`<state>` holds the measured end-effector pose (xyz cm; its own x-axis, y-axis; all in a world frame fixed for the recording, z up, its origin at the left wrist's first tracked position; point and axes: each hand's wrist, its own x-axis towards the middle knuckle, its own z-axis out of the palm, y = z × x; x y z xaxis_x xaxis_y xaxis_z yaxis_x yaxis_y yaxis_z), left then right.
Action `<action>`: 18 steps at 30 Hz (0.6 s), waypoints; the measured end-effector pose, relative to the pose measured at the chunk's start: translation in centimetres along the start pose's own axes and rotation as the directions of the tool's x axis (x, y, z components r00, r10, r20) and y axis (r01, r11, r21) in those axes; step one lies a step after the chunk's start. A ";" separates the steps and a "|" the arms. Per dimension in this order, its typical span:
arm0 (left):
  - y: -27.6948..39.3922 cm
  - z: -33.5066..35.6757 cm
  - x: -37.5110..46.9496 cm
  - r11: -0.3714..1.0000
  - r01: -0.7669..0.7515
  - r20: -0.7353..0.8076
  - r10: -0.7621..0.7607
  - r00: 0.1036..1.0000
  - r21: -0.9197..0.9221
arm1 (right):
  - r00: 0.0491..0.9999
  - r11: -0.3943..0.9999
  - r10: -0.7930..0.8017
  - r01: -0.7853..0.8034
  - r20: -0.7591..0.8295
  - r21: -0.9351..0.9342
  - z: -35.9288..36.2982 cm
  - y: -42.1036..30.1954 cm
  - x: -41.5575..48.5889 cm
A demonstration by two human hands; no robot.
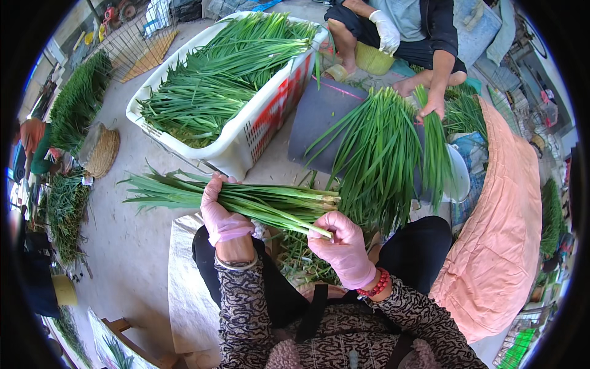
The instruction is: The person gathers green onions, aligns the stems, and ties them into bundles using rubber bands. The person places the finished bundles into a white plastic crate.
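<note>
My left hand (223,214), in a thin pink glove, grips a bunch of garlic chives (281,198) across my lap. Its leaf tips point left and its pale cut ends right. My right hand (343,249), gloved the same way, pinches the pale base of a chive stalk (311,226) that sticks out below the bunch. Beneath both hands, between my knees, lies a heap of loose green trimmings (306,258). A larger pile of chives (378,147) drapes over a dark grey support (315,120) just beyond my right hand.
A white plastic crate (230,150) full of chives stands ahead. Opposite sits a co-worker, whose bare hand (433,105) holds a small chive bunch (435,152); the other hand (386,32) wears a white glove. A pink quilted cloth (498,240) lies right, a straw hat (101,150) left.
</note>
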<state>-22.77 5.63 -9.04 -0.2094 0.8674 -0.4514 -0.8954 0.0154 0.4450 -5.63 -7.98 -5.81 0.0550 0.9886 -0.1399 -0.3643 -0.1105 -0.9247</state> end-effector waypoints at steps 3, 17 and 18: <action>-0.2 0.1 -0.2 1.000 0.019 0.003 -0.019 1.000 -0.006 | 0.999 0.999 -0.041 0.042 0.013 -0.012 -0.2 0.1 -0.4; -0.3 0.4 0.0 0.996 0.061 -0.006 -0.062 0.998 -0.071 | 0.996 0.993 0.078 -0.081 0.038 0.091 -0.5 -1.3 -0.4; -0.1 0.9 -0.3 0.998 0.019 0.004 -0.018 1.000 -0.056 | 0.995 0.992 0.084 -0.089 0.055 0.089 -0.8 -1.3 -0.2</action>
<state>-22.29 5.75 -8.26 -0.1913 0.8689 -0.4566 -0.9198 0.0037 0.3925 -4.47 -8.14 -4.89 -0.0272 0.9799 -0.1976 -0.4487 -0.1886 -0.8735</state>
